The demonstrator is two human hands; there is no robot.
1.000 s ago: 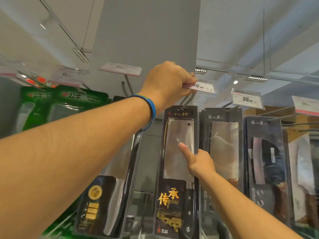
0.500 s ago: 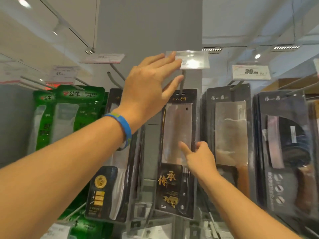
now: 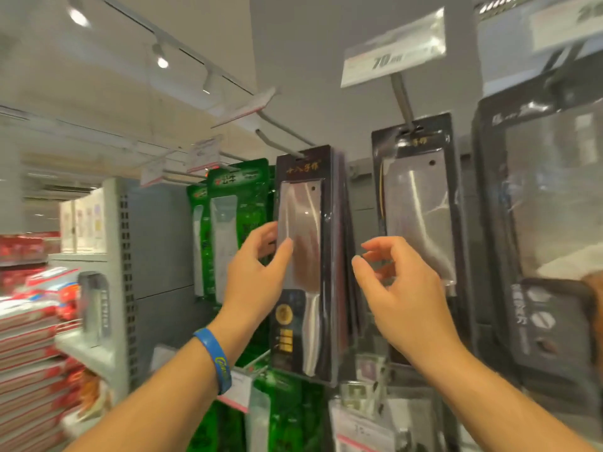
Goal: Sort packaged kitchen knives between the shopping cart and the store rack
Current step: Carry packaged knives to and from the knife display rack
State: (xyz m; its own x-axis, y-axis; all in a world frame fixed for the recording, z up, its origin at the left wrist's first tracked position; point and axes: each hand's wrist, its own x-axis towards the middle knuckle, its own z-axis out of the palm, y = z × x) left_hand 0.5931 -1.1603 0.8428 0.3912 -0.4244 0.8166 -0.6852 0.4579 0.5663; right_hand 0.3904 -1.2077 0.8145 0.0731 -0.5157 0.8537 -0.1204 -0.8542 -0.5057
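Gripping the black cleaver pack (image 3: pixel 305 256), hanging upright on a rack hook (image 3: pixel 280 143), by its left edge with the left hand (image 3: pixel 257 275): thumb pressing the front, fingers reaching behind. Holding the right hand (image 3: pixel 398 288) up just beside it, fingers loosely curled and apart, grasping nothing, in front of a second cleaver pack (image 3: pixel 417 197). Wearing a blue wristband (image 3: pixel 215 363) on the left wrist.

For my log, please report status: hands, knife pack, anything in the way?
Left hand pinches left edge of knife pack. Pack hangs on its hook. Right hand open, empty, beside it. Path looks clear.
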